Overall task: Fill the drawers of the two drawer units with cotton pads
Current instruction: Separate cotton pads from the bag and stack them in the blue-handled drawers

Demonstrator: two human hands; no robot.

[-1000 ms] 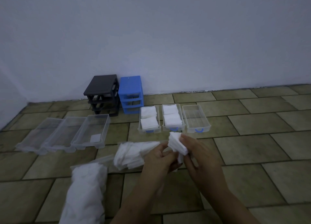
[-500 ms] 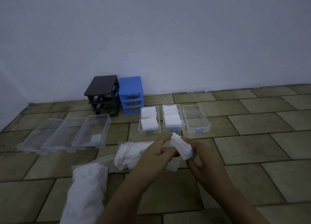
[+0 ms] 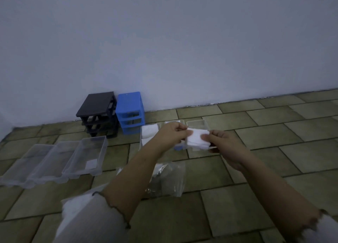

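Both hands hold one stack of white cotton pads (image 3: 198, 139) w/ the blue drawer unit (image 3: 131, 112) as ref: stack sits to the unit's right and nearer the camera, above the rightmost clear drawer (image 3: 197, 124). Left hand (image 3: 172, 135) pinches the stack's left edge, thumb and fingers curled on it. Right hand (image 3: 222, 142) pinches the right edge, thumb on top, other fingers under the pads.

Black drawer unit (image 3: 98, 114) stands touching the blue unit's left side, both against the wall (image 3: 164, 41). Right of the blue unit, on the tiled floor (image 3: 274, 133), a row of clear drawers w/ blue handles: nearest one (image 3: 149, 131) already has white pads in it; middle one mostly hidden behind the left hand. Left of the blue unit and closer to camera, 3 clear drawers (image 3: 54, 160) lie side by side, the right one w/ a small white square on its bottom. Clear plastic bag (image 3: 166, 180) lies on the floor under the forearms, well in front of the blue unit.
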